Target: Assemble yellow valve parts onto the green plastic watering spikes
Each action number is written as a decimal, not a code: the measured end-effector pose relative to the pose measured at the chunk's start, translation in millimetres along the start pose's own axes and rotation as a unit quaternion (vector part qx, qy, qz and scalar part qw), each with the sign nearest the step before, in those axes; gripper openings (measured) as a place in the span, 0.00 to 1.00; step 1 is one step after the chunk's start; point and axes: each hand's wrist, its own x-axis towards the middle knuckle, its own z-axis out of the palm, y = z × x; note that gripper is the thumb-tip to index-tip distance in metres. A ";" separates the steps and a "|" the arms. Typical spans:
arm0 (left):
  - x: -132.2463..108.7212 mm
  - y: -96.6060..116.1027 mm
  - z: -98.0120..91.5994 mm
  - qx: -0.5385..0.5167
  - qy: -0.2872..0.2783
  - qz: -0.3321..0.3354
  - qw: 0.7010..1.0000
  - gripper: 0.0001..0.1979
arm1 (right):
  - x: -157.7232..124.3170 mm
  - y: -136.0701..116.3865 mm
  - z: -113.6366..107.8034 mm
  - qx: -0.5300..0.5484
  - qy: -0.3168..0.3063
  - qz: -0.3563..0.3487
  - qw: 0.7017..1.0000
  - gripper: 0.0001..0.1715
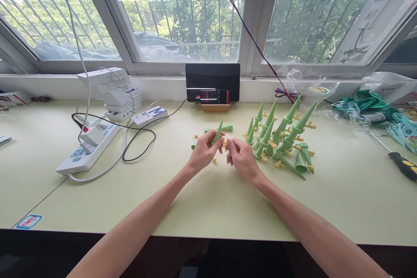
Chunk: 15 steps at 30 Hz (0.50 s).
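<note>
My left hand (203,150) is closed around a green watering spike (219,131), its pointed tip up. Close beside it, the fingers of my right hand (243,156) are pinched at a small yellow valve (225,143), which sits between the two hands and is partly hidden by fingers. Behind my left hand lies another green spike (227,128), on its side. A loose yellow valve (215,161) rests on the table below the hands. To the right, a cluster of green spikes (288,139) with yellow valves stands mostly upright, with a few lying down.
A phone (215,96) leans on a black tablet (213,77) at the back. Left are a power strip (94,152), cables, a small white box (150,116) and stacked white boxes (114,91). At right lie a screwdriver (402,165) and plastic bags (368,106).
</note>
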 end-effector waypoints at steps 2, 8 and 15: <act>0.2 0.6 0.1 0.003 0.002 -0.001 1.000 0.12 | -0.1 -0.4 0.2 -0.005 0.006 -0.003 1.000 0.27; 1.7 1.0 -0.3 -0.001 0.023 -0.017 1.000 0.13 | -0.2 0.8 1.5 0.052 0.016 -0.028 0.998 0.19; 1.6 1.4 -0.4 -0.009 0.018 -0.019 1.000 0.12 | 1.6 3.7 3.0 0.075 0.017 -0.041 0.996 0.17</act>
